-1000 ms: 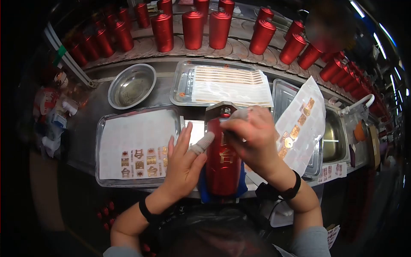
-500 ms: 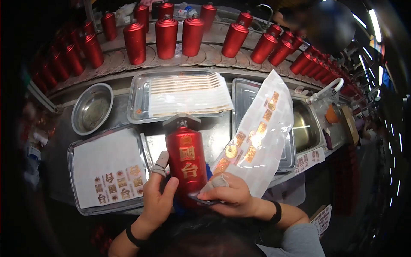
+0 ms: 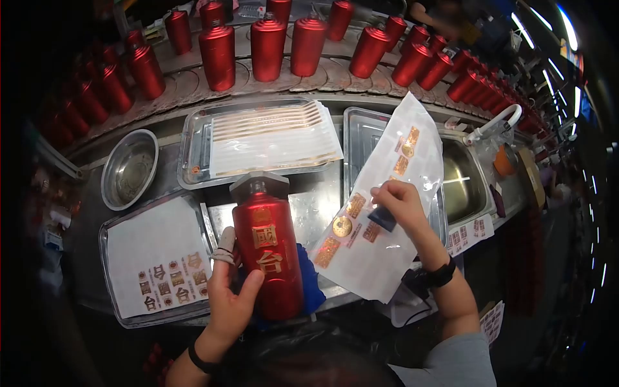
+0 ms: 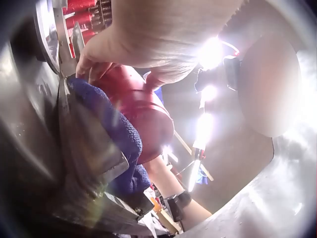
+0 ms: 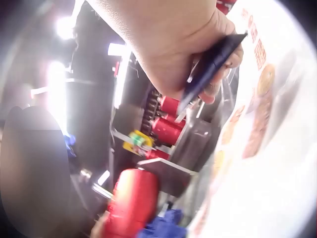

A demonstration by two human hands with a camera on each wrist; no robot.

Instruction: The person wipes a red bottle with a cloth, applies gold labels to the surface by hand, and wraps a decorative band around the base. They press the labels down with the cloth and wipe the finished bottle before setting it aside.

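Red bottle point(image 3: 278, 287), metal counter point(image 3: 316, 203), bright lamps point(image 3: 568, 28)

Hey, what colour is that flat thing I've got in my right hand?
Dark blue; the flat piece shows best in the right wrist view.

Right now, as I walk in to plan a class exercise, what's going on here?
A person is working on a red bottle with gold characters on its front, set against a blue cloth. The left hand holds the bottle's side. The right hand grips a flat dark blue tool over a white sheet that bears gold stickers; whether it touches the sheet is unclear. More red bottles stand behind the worktop.
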